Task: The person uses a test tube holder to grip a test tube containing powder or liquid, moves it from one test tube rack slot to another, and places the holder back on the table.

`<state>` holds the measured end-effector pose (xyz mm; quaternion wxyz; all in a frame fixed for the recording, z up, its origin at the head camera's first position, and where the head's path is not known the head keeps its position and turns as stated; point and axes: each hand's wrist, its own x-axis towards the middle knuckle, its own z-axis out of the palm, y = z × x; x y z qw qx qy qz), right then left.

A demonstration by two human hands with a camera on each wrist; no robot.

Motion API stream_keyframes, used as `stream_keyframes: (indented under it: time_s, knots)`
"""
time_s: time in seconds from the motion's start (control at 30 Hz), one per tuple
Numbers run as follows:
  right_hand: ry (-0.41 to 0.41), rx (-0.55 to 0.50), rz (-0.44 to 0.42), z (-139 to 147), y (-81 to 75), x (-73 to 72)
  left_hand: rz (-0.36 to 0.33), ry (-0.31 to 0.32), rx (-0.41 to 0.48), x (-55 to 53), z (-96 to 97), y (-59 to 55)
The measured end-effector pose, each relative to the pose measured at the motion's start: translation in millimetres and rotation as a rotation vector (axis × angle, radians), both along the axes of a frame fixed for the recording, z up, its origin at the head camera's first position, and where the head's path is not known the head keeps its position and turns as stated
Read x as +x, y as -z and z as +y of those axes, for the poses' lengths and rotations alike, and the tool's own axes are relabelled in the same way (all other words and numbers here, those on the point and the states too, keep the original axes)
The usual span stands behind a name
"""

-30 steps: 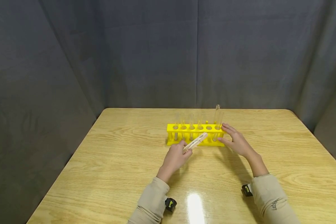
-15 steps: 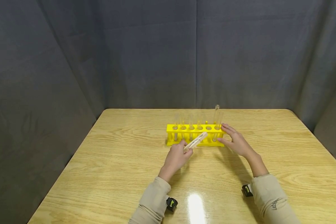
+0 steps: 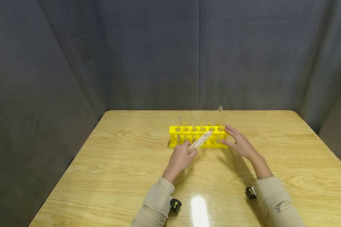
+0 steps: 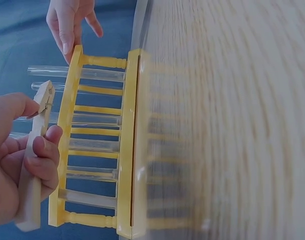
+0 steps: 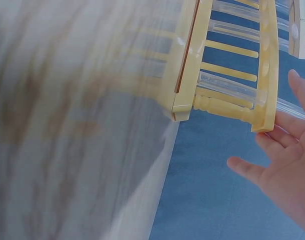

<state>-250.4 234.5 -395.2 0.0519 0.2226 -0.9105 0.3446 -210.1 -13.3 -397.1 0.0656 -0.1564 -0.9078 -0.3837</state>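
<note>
My left hand (image 3: 179,159) grips a wooden test tube clamp (image 3: 200,140), slanted with its tip toward the upper right. In the head view that tip overlaps the top bar of the yellow test tube rack (image 3: 173,130), just below a hole without a tube. Several clear test tubes (image 3: 194,122) stand in the rack, and one tube (image 3: 220,115) rises higher at the rear right. My right hand (image 3: 241,146) touches the rack's right end with its fingers extended. In the left wrist view the fingers curl round the clamp (image 4: 30,185), apart from any tube.
The rack stands on a wood-grain table (image 3: 116,164) toward its far side. Grey curtains (image 3: 153,63) hang behind and at both sides. Small black devices, such as the left one (image 3: 175,205), are strapped at the wrists.
The left hand has moved slightly up and right, bringing the clamp's tip nearer the rack's top bar. My right hand and the rack have stayed in place.
</note>
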Motion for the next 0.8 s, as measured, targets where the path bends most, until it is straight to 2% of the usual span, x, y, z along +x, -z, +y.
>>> stream_keyframes:
  time_s: [0.2, 0.57, 0.8]
  knots:
    - [-0.003, 0.003, -0.003, -0.5, -1.1, -0.6, -0.042, -0.005, 0.059, -1.9, 2.2, -0.8]
    - [-0.006, 0.006, -0.006, 0.4, -1.4, -1.7, -0.072, -0.013, 0.111, -5.9, 6.9, 0.6]
    - [-0.005, 0.008, -0.008, 1.6, -0.7, -3.0, -0.027, -0.003, 0.084, -8.4, 11.7, 1.4]
